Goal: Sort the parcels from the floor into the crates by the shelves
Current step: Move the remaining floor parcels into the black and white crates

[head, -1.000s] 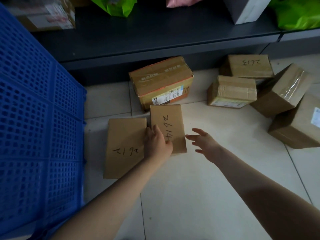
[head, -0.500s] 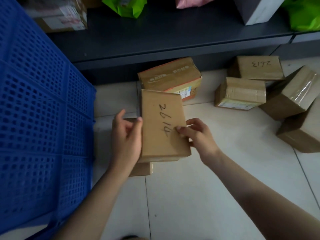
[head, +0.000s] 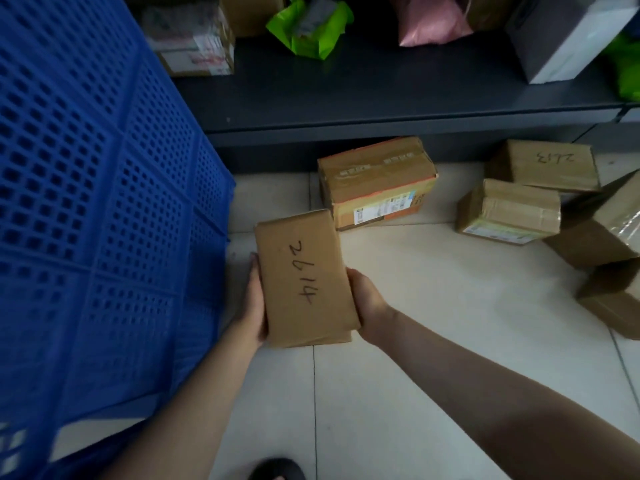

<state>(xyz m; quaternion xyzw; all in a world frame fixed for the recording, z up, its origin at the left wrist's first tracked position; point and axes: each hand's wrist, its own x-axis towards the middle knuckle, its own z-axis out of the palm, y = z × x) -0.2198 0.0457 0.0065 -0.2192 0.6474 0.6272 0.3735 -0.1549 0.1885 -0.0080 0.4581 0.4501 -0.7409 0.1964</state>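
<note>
**Holding parcel 2614 beside the blue crate**

Gripping the parcel (head: 304, 282) from both long sides, the hands carry it clear of the floor (head: 433, 341); the left hand (head: 254, 306) clasps the nine o'clock side, the right hand (head: 367, 303) cups the three o'clock side with its fingers tucked beneath; neither hand is free. A second edge shows under the near end; whether that is another parcel I cannot tell.

The parcel's long axis runs roughly twelve to six, tipped a little towards eleven, number side up. The crate (head: 104, 220) stands at nine o'clock from it, its perforated wall just beside the left hand; so the left hand is the nearer, and the coming move is likely a swing leftward and up over that wall. The crate's mouth is out of view, so how high the lift must go cannot be judged.

At twelve o'clock a taped box (head: 377, 181) lies close to the far end, under the shelf (head: 381, 91); more boxes (head: 509, 209) sit at two o'clock, well apart. Bare tile lies at four to six o'clock, with a shoe (head: 277, 469) at six; room to draw back is there.
</note>
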